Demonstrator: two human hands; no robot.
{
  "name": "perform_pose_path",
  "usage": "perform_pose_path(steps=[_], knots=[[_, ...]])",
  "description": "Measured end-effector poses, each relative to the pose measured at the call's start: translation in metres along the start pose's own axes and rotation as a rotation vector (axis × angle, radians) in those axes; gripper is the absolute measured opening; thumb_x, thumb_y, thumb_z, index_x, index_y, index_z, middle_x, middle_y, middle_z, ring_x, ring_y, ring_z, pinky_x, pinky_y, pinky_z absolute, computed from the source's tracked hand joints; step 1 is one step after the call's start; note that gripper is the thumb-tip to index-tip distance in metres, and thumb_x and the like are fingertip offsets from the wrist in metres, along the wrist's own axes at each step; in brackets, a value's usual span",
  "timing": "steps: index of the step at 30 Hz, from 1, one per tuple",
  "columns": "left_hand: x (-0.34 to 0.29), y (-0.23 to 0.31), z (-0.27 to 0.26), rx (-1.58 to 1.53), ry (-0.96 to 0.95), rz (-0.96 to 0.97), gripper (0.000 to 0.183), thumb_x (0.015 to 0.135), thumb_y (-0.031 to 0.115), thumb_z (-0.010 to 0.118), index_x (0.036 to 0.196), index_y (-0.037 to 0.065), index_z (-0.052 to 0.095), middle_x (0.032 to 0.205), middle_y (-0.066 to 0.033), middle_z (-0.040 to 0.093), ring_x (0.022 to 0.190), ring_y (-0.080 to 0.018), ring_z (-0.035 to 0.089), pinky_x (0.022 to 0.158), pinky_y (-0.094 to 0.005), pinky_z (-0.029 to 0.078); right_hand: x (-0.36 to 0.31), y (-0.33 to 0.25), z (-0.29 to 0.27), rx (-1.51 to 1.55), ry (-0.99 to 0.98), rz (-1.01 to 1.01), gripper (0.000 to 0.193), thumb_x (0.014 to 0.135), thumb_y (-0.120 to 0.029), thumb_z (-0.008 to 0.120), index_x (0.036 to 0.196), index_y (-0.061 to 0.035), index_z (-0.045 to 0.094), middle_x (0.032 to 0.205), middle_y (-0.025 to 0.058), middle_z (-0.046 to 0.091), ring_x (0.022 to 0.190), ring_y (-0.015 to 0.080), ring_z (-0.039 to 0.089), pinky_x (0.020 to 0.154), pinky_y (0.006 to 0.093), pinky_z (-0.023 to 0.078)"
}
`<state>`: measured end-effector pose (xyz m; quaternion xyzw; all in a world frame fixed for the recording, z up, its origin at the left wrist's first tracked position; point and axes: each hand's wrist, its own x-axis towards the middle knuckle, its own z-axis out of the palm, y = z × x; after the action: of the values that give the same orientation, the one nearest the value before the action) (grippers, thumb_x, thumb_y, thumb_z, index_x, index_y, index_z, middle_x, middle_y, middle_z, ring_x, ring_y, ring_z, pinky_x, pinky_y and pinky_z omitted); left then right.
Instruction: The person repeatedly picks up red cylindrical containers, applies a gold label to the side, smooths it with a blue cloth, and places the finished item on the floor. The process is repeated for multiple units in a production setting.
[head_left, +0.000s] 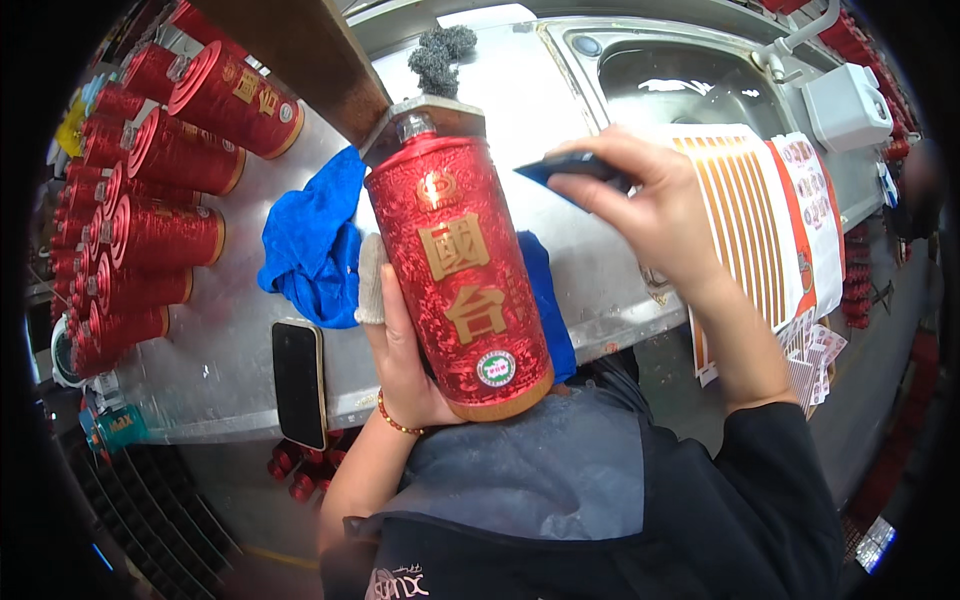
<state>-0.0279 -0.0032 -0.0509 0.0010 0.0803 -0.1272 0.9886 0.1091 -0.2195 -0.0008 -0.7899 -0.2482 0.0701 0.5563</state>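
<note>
A red, textured bottle (460, 270) with gold characters and a round green-and-white sticker leans back in front of me, its base toward my apron. My left hand (405, 370) is closed around its lower left side; grey knit fabric (371, 280) covers some fingertips. The bottle's clear cap touches or nearly touches a metal block (430, 108). To the right of the bottle, and apart from it, my right hand (660, 195) grips a flat, dark tool with a blue pointed edge (572, 168); its exact kind is unclear. Blue cloth (315, 240) lies left of the bottle.
Rows of red bottles (165, 230) line the left side. A phone (299, 383) lies at the metal table's front edge. Sheets of gold strips (735, 225) lie right, below a sink (690, 85) and white jug (848, 108). A brown post (300, 60) and dark scouring wool (440, 60) stand beyond.
</note>
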Motion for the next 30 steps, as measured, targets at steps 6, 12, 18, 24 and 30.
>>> perform_pose_path(steps=[6,12,18,24,30], knots=[[0.004,-0.001,0.003,0.072,-0.071,-0.031,0.075,0.109,0.064,0.021,0.163,0.012,0.026,0.152,-0.0215,0.05,0.132,-0.0353,0.06,0.109,-0.0549,0.054,0.011,-0.006,0.0,-0.022,-0.085,-0.232,0.025,0.085,0.001,0.077,0.109,-0.0057,0.079,0.094,0.0056,0.075,0.084,0.014,0.069,0.071,0.0294,0.054],[0.004,-0.005,0.004,0.671,0.179,0.232,0.07,0.111,0.052,0.036,0.161,0.004,0.028,0.151,-0.0247,0.049,0.133,-0.0351,0.059,0.112,-0.0514,0.051,-0.031,-0.044,0.021,-0.348,-0.189,-0.746,0.036,0.071,-0.007,0.079,0.107,-0.0119,0.082,0.096,0.002,0.073,0.082,0.0189,0.066,0.069,0.0308,0.054],[-0.01,0.009,-0.026,1.697,0.092,0.58,0.101,0.091,0.055,0.066,0.161,-0.003,0.024,0.156,-0.0289,0.041,0.141,-0.0403,0.048,0.117,-0.0498,0.043,-0.047,-0.063,0.014,-0.286,-0.393,-0.646,0.038,0.068,-0.008,0.079,0.106,-0.0118,0.082,0.088,0.0012,0.067,0.077,0.0179,0.062,0.064,0.0305,0.05],[-0.014,0.015,-0.043,1.919,0.022,0.666,0.13,0.07,0.057,0.088,0.162,-0.006,0.02,0.161,-0.0317,0.033,0.148,-0.0448,0.039,0.122,-0.0485,0.035,-0.039,-0.059,0.02,-0.446,-0.283,-0.734,0.038,0.072,-0.004,0.08,0.109,-0.0099,0.081,0.085,0.002,0.065,0.073,0.0194,0.06,0.062,0.0318,0.049],[-0.014,0.01,-0.031,1.978,-0.078,0.795,0.139,0.064,0.056,0.095,0.163,-0.005,0.019,0.164,-0.0325,0.027,0.151,-0.0465,0.035,0.123,-0.0476,0.033,-0.044,-0.064,0.019,-0.444,-0.355,-0.744,0.036,0.071,-0.007,0.079,0.108,-0.0085,0.08,0.089,0.0033,0.066,0.074,0.0195,0.062,0.062,0.0308,0.052]])
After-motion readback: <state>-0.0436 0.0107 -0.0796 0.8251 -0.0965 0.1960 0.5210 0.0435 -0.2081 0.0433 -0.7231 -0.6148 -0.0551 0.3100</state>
